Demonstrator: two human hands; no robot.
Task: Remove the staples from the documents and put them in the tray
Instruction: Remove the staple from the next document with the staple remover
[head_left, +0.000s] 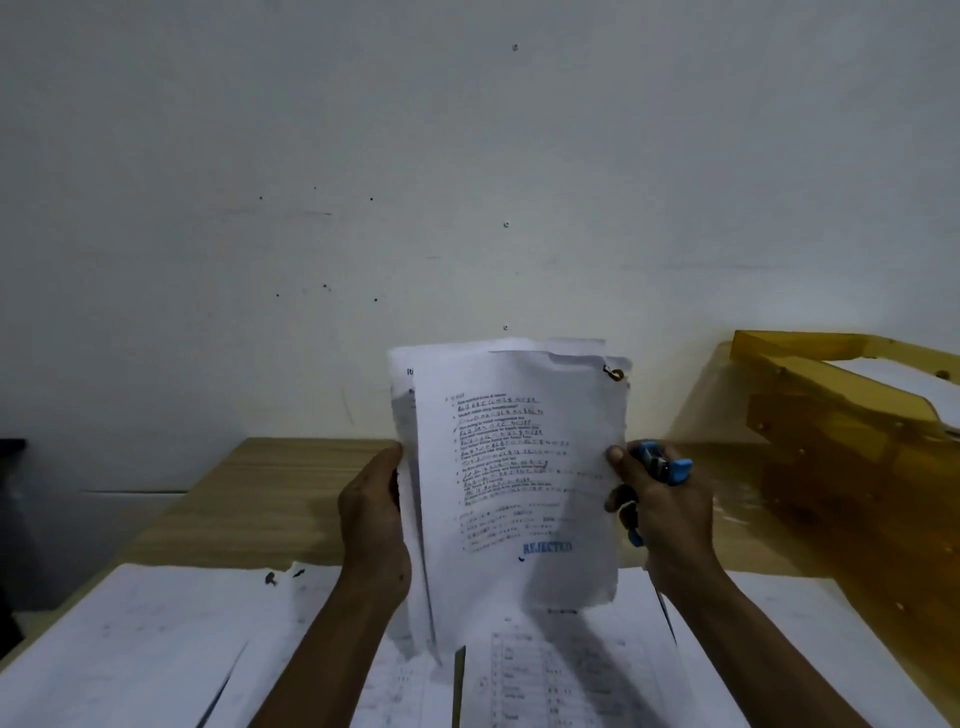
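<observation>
Gripping the left edge of the document (514, 478), the left hand (371, 512) is raised above the desk (270, 483). The sheets are held upright, a staple (615, 373) showing top right. The right edge is pinched by the right hand (667, 519), a blue staple remover (667, 466) clasped alongside. The amber tray (831, 415) is set well apart, rightward.

Wall (467, 156): pale and plain, filling the far side from left to right.
Marks: small dark holes (506, 225) scattered over its middle, with faint scuffs.
Desk (291, 493): light wood grain, far edge against the wall.
Far left: a dark object (10, 447), cut off, unclear.
Light: dim, cool.
</observation>
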